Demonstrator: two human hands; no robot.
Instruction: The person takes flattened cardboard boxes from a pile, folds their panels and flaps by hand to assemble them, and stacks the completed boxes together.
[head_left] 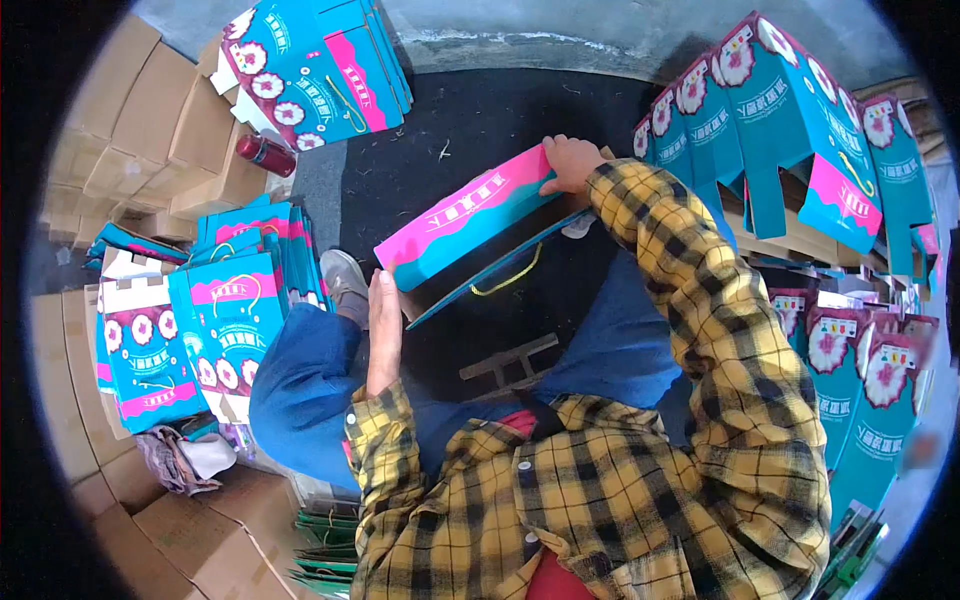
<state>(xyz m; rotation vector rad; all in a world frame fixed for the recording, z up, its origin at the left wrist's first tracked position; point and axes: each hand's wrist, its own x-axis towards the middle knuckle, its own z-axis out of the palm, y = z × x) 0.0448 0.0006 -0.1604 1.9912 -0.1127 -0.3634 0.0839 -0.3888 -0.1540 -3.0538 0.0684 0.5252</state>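
Note:
A pink and teal cardboard gift box (470,220), partly folded out, stands before me at a slant between my hands. Its near panel carries a yellow cord handle (507,272), and dark space shows between the panels. My right hand (573,165) grips the box's far right end, thumb on the near side and fingers over the edge. Against the left end lies my left hand (383,325), flat, its fingers straight and together.
Flattened boxes (235,310) lie stacked at left; another stack (315,75) stands at the back. Opened boxes (770,120) crowd the right. Brown cartons (150,100) line the left side, near a red flask (266,155). Dark matting (430,120) covers the floor.

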